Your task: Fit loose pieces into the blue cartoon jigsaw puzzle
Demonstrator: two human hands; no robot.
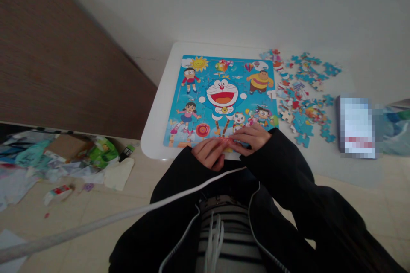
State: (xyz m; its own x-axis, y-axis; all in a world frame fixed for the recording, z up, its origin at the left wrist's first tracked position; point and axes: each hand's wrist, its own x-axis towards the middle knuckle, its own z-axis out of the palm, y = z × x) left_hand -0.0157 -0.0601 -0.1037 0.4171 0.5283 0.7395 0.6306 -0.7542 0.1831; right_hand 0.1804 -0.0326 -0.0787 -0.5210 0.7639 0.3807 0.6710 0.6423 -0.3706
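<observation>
A cartoon jigsaw puzzle (205, 94) with a blue background lies on a white table, a large round-headed blue-and-white figure in its middle. At its lower edge my left hand (209, 152) has its fingers curled and held together. My right hand (252, 138) comes in from the other side, fingers bent toward the thumb. The fingertips of both hands meet over a small reddish patch; whether it is a loose piece or part of the picture I cannot tell. Loose puzzle pieces (303, 123) lie in a pile to the right of the puzzle.
A phone (357, 127) with a lit, blurred screen lies right of the pieces, beside a clear plastic item (397, 128). The white table (153, 136) stands against a wall. A brown wooden panel (80, 59) is at left, with bags and litter (77, 158) on the floor. A pale cord (128, 213) crosses my front.
</observation>
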